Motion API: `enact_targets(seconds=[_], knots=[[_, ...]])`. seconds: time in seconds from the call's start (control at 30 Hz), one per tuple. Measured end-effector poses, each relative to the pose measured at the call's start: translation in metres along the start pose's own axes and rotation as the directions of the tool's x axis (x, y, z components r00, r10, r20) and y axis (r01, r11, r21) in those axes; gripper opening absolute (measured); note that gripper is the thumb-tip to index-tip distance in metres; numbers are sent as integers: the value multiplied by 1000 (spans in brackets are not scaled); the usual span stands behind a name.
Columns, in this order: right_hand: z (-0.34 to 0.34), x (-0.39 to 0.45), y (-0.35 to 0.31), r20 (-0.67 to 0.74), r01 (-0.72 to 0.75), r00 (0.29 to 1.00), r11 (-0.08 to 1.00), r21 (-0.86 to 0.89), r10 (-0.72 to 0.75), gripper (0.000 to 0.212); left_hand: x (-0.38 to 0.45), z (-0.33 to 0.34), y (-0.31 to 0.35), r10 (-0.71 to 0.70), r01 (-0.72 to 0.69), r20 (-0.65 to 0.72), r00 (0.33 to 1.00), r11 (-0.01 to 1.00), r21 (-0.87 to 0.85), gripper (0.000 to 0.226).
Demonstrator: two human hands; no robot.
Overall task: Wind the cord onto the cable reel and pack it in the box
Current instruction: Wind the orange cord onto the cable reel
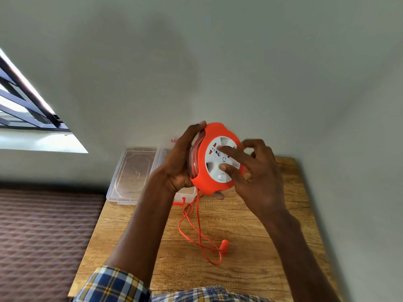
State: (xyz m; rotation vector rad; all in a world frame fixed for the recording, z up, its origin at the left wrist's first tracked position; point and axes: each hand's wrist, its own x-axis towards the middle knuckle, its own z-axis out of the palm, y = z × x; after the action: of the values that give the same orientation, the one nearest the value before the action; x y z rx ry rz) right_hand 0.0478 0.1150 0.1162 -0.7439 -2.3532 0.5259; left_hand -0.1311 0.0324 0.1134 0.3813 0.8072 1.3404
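I hold an orange cable reel with a white socket face upright above the wooden table. My left hand grips the reel from behind and underneath, fingers over its top rim. My right hand presses its index finger and thumb on the white face, slightly blurred. Wound cord shows in the reel's groove. A loose length of orange cord hangs from the reel's bottom and lies in loops on the table, ending in an orange plug. A clear plastic box with an orange latch lies open behind my left hand.
The table stands against a pale wall at the back and right. A brown patterned mattress lies to the left of the table. A barred window is at the upper left. My checked shirt sleeve is at the bottom.
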Motion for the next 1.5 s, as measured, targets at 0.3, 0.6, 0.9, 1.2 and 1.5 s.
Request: enact_targets(seconds=[0.3, 0.6, 0.9, 1.2, 1.5], knots=[[-12, 5, 16, 278, 231, 931, 971, 61, -239, 74, -2, -9, 0, -26, 25, 79, 997, 1000, 11, 66], [-3, -2, 9, 180, 149, 973, 989, -9, -144, 59, 1, 0, -3, -25, 25, -6, 1000, 1000, 17, 59], [2, -7, -7, 28, -219, 976, 970, 109, 217, 60, 3, 7, -1, -9, 16, -72, 997, 995, 98, 58], [-3, -6, -10, -39, -184, 982, 983, 9, 184, 62, -1, 13, 0, -10, 14, -63, 998, 998, 64, 63], [-4, -4, 9, 161, 95, 980, 989, 113, -113, 54, -1, 4, 2, -22, 22, -26, 999, 1000, 7, 64]])
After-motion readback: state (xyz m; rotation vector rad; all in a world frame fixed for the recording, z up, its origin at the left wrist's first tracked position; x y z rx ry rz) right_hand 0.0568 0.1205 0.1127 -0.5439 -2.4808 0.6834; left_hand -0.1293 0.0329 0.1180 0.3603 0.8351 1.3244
